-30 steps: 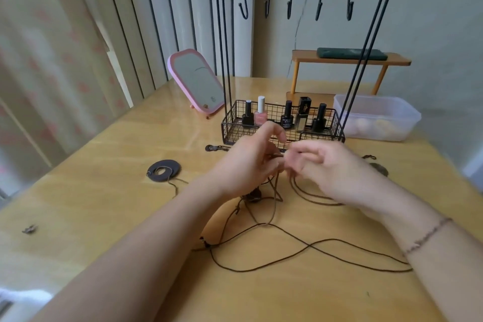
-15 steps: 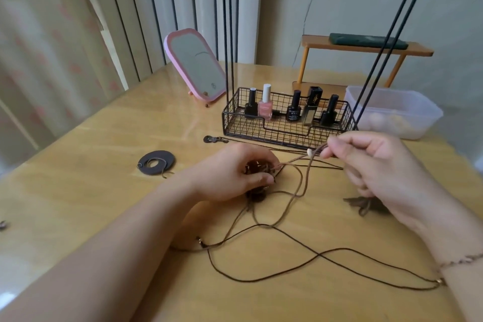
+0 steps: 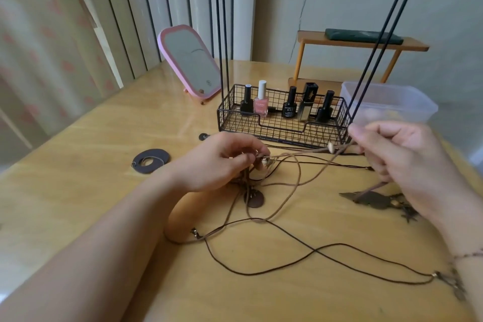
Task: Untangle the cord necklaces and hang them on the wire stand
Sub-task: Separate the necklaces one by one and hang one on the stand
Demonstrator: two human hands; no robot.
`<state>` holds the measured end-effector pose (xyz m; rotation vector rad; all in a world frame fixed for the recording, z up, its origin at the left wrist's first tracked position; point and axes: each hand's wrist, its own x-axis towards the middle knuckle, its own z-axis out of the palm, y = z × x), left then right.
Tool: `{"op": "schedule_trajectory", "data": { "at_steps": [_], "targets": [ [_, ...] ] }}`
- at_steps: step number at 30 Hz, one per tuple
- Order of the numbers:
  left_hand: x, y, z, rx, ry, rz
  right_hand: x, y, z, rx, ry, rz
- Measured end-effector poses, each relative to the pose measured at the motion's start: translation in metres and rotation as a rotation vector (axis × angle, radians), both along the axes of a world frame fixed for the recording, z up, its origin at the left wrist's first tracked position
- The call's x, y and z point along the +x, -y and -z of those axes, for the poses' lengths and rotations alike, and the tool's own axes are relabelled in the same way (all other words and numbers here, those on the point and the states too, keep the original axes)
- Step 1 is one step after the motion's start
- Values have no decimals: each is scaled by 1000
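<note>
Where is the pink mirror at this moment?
In the head view, the pink mirror stands tilted at the table's far left, just left of the wire stand with its nail polish bottles.

Both forearms are bare, with no sleeves showing anywhere along them. The right wrist wears a thin dark bracelet (image 3: 467, 253) of small linked beads or knots. The left hand (image 3: 219, 162) carries no rings or bands.
</note>
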<state>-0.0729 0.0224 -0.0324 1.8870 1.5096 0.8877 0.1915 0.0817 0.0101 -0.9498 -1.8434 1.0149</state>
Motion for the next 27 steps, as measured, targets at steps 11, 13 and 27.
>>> {"op": "schedule_trajectory", "data": {
  "at_steps": [11, 13, 27],
  "targets": [
    [-4, 2, -7, 48, 114, -22, 13, -18, 9, 41, 164, 80],
    [-2, 3, -7, 32, 192, -33, 14, -21, 12, 29, 176, 33],
    [-4, 4, -9, -15, 256, -45, 24, -31, 10, 66, -155, 187]
  ]
}}
